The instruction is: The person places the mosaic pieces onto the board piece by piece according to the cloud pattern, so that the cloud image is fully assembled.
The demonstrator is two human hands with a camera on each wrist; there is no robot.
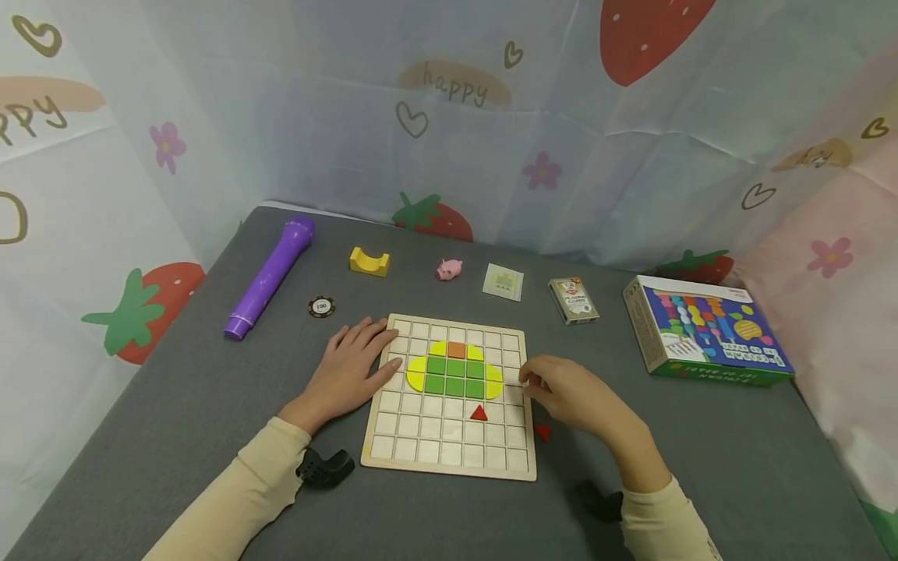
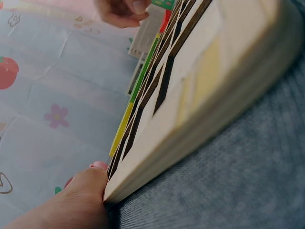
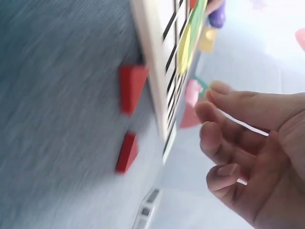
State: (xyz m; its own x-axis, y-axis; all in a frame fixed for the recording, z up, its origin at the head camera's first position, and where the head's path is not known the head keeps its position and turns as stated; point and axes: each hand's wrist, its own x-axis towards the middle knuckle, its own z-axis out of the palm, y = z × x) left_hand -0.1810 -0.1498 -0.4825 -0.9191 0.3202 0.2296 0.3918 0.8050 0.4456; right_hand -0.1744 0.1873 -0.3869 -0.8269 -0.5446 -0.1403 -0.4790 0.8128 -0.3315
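Flatly, the left hand (image 1: pixel 348 372) is laid on the grey tabletop (image 1: pixel 210 405) with its fingers straight and spread; its fingertips are pressed against the left edge of the wooden grid board (image 1: pixel 449 436), and nothing is gripped. In the left wrist view the board's pale edge (image 2: pixel 200 119) is seen met by a fingertip at its corner. The right hand (image 1: pixel 571 393) is held at the board's right edge with its fingers loosely curled toward the thumb; in the right wrist view (image 3: pixel 248 148) the curled fingers are shown apart from one another and nothing is seen between them, so the grip is slack and empty.

On the board a block of green squares (image 1: pixel 454 375) is set, flanked by yellow rounded pieces (image 1: pixel 416 372) and topped by an orange square (image 1: pixel 457 350). A red triangle (image 1: pixel 479 414) is placed on the grid just below them. Just off the right edge, near the right hand, another red triangle (image 1: pixel 542 431) is left on the tabletop; two such red pieces (image 3: pixel 132 88) are shown beside the board in the right wrist view.

Farther back, a purple tube (image 1: pixel 270 276), a black chip (image 1: pixel 321 306), a yellow block (image 1: pixel 369 261), a pink pig (image 1: pixel 448 269), a small card (image 1: pixel 503 281), a card pack (image 1: pixel 574 300) and a colourful box (image 1: pixel 708 331) are spread along the tabletop, well apart from both hands.
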